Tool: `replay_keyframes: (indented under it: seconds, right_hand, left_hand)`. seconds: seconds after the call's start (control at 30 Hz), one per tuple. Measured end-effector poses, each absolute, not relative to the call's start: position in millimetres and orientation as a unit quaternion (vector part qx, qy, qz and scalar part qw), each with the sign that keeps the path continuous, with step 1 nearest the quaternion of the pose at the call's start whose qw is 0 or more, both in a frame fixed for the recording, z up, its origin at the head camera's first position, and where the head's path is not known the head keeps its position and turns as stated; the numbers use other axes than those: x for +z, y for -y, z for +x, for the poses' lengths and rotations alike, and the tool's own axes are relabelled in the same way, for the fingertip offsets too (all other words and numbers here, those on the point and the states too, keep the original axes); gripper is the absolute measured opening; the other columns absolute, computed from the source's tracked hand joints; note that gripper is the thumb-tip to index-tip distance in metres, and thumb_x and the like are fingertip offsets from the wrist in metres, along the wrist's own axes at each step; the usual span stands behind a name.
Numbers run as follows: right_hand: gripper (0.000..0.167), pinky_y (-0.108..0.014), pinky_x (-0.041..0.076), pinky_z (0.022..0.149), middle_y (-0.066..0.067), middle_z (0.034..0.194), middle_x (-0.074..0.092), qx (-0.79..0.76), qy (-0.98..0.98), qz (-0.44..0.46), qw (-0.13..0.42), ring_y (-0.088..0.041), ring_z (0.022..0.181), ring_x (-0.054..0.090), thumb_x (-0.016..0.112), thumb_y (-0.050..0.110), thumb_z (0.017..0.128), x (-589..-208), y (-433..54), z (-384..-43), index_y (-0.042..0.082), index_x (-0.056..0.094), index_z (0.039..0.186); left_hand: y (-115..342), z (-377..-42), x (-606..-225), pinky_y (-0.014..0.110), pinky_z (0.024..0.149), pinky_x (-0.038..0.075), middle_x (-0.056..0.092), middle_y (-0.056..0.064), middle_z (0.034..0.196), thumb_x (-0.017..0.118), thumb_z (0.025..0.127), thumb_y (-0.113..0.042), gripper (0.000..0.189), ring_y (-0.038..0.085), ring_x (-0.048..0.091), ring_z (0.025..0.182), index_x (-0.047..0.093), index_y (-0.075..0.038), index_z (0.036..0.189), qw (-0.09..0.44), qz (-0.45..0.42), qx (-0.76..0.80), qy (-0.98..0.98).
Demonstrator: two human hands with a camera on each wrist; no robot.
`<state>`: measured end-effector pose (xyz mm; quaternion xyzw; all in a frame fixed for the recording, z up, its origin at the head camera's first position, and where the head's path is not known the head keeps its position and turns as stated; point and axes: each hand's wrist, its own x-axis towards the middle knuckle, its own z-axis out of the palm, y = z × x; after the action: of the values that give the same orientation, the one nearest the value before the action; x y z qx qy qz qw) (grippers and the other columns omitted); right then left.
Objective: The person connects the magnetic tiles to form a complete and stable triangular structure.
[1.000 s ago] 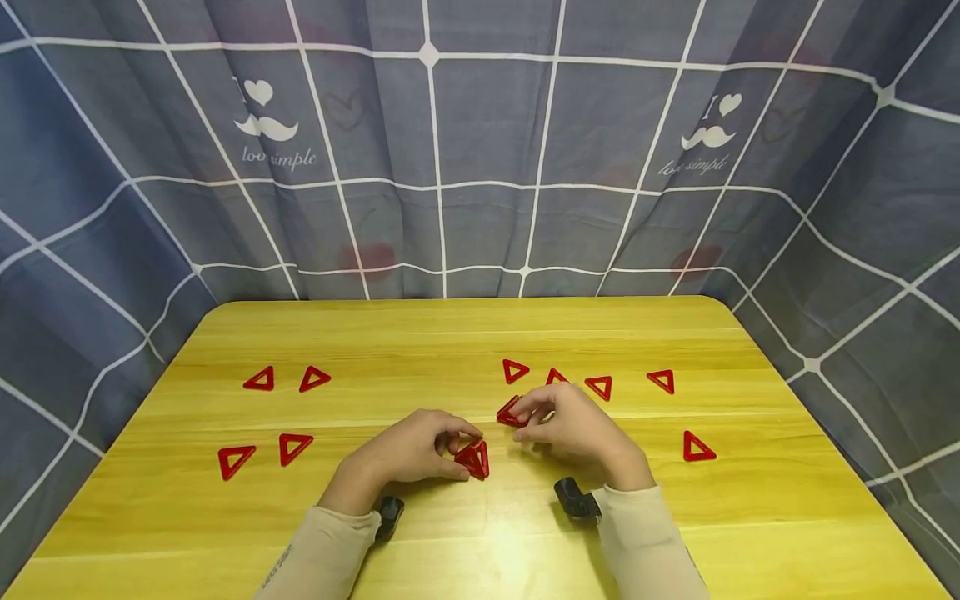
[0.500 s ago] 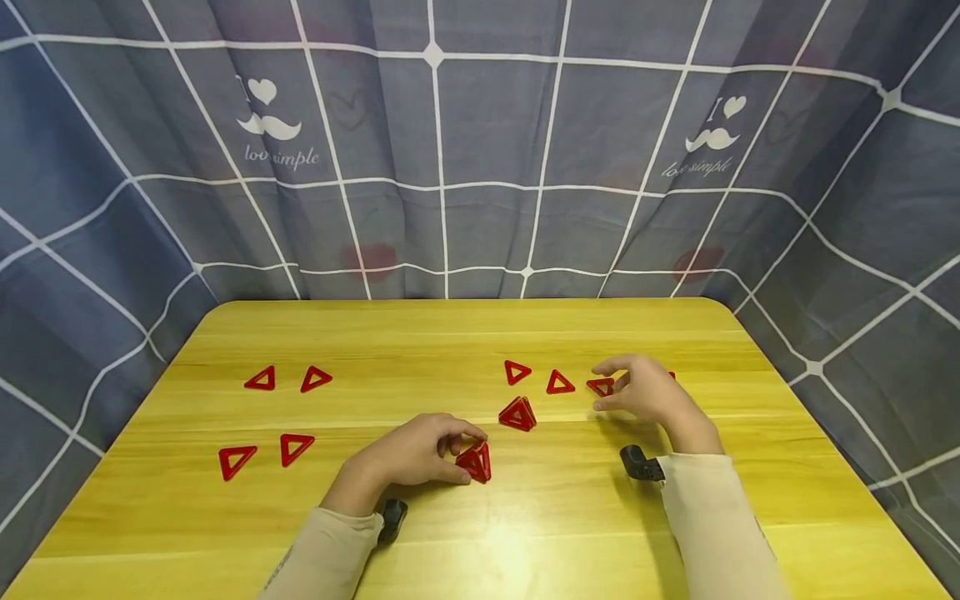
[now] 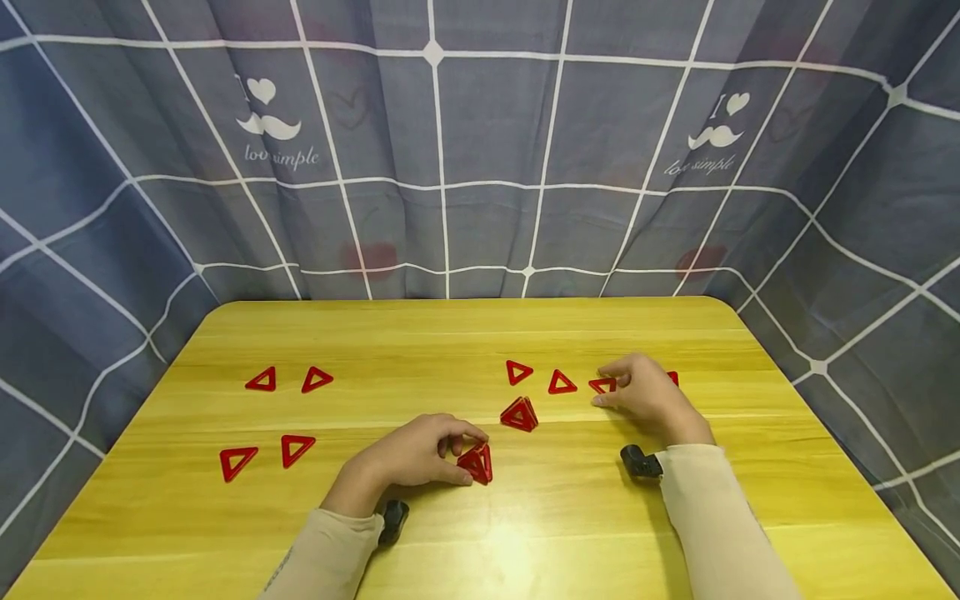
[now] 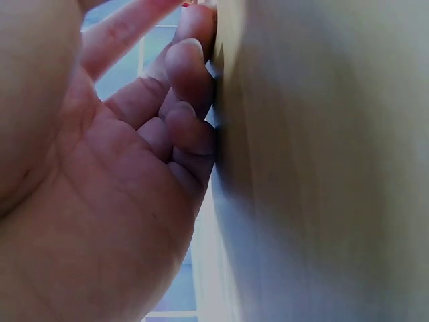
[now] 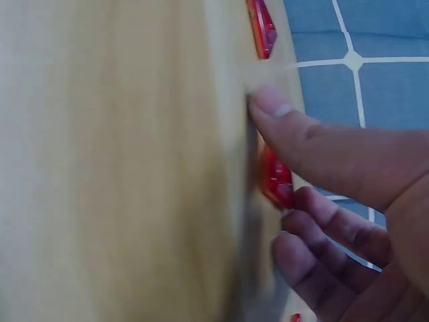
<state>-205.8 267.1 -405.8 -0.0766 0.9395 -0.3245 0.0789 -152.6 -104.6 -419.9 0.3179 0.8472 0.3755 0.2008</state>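
Observation:
My left hand (image 3: 420, 450) holds a small red pyramid (image 3: 476, 462) of triangle tiles on the table, thumb at the near side and index finger at its top. Its other fingers curl against the tabletop in the left wrist view. My right hand (image 3: 652, 396) is spread around a flat red triangle tile (image 3: 602, 385), thumb on one side and fingers on the other. In the right wrist view the thumb stands apart from that tile (image 5: 278, 178), while the fingertips are close to it; contact cannot be told. A second red pyramid-like piece (image 3: 519, 414) stands between the hands.
Two triangle tiles, one (image 3: 519, 372) and another (image 3: 562, 382), lie left of my right hand. A further tile (image 3: 672, 378) is partly hidden behind it. Several more tiles (image 3: 297, 450) lie at the left. A grid-patterned curtain (image 3: 480, 225) borders the yellow wooden table (image 3: 480, 333).
My right hand has let go of the second pyramid piece and moved right to a flat triangle tile. My left hand stays on its pyramid.

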Motion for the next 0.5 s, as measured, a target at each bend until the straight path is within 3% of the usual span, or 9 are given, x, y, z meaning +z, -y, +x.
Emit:
replay_keyframes:
  seconds: [0.27,0.5]
  right_hand:
    - [0.037,-0.033,0.043,0.066,-0.009,0.088,0.062,-0.349,-0.931,-0.060,0.086,-0.023,0.077,0.050,0.083,0.020,0.085,-405.2,-267.5,-203.0,0.001,0.074,0.115]
    - [0.038,-0.034,0.052,0.074,-0.007,0.099,0.071,-0.381,-0.919,-0.047,0.086,-0.021,0.086,0.064,0.088,0.023,0.080,-403.6,-262.7,-195.7,0.004,0.075,0.110]
  left_hand:
    - [104.8,-151.9,-419.6,0.030,0.070,0.045,0.057,-0.002,0.094,0.082,0.087,-0.023,0.045,0.018,0.051,0.083,0.069,-0.017,0.129,0.196,0.314,0.384,-0.846]
    - [103.8,-152.0,-421.6,0.029,0.070,0.045,0.057,-0.001,0.094,0.082,0.087,-0.022,0.045,0.015,0.050,0.080,0.068,-0.018,0.129,0.207,0.306,0.380,-0.848]
